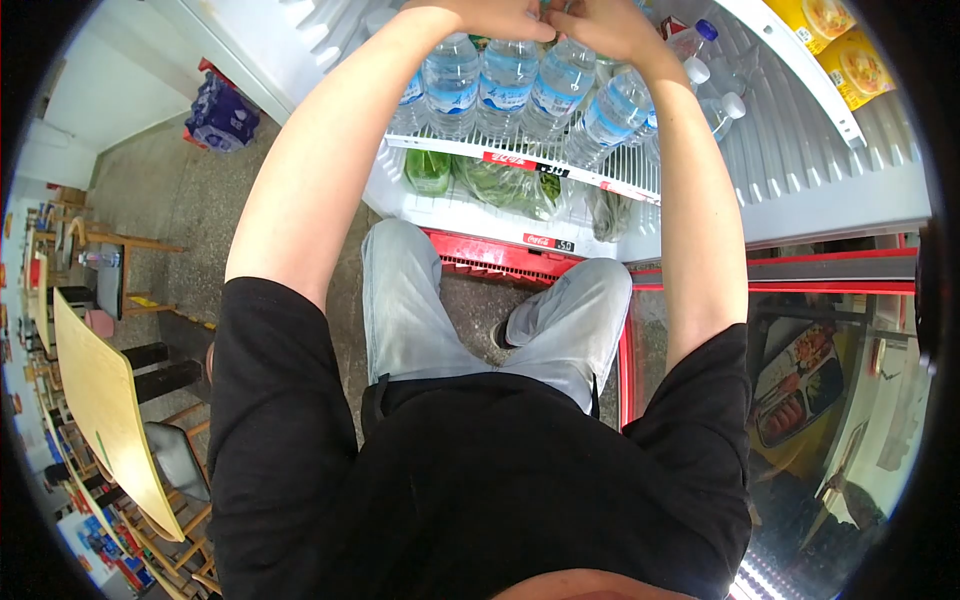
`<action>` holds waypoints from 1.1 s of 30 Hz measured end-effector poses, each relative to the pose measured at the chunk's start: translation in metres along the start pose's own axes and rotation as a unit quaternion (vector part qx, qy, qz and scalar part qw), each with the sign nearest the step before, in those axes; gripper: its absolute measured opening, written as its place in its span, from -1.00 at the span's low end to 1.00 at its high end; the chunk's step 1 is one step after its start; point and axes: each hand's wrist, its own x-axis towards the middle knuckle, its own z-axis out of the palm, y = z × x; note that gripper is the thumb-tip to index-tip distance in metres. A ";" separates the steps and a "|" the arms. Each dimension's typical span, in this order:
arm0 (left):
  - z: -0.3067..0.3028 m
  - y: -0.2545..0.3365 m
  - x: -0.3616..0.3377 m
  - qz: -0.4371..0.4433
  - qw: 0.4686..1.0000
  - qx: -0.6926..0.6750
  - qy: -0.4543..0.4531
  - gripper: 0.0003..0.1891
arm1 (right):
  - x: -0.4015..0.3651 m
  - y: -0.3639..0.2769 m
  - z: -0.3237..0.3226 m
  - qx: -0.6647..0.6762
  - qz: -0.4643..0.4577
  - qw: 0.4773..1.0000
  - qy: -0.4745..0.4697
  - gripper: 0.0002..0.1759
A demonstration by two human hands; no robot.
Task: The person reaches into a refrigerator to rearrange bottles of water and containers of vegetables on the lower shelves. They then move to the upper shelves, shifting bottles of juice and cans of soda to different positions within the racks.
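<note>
Both my hands reach into an opened fridge at the top edge of the view, above a row of water bottles. My left hand (pixel 485 18) is closed, its fingertips over the bottle tops. Close beside it, my right hand (pixel 605 28) has its fingers curled in, nearly meeting the left ones. What they pinch, if anything, is hidden. Right below them stands a clear water bottle (pixel 558 90) with a blue label, its top covered by the hands. Another water bottle (pixel 505 82) stands upright to its left. A tilted water bottle (pixel 610 112) leans near my right forearm.
The wire shelf (pixel 520 158) has a red front strip. Below it lie a green bottle (pixel 428 172) and bagged greens (pixel 500 182). Yellow packs (pixel 855 65) sit upper right. The glass door (pixel 800 400) stands at right; a wooden table (pixel 105 390) and chairs are left.
</note>
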 end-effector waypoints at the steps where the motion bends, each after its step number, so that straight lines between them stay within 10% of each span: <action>1: -0.001 0.000 0.000 0.000 1.000 0.006 -0.001 -0.51 | 0.000 -0.003 -0.002 0.004 0.005 1.000 0.000 -0.61; 33: -0.002 0.001 -0.001 0.017 0.999 -0.013 -0.031 -0.51 | -0.002 -0.002 -0.003 0.028 0.021 0.999 -0.013 -0.60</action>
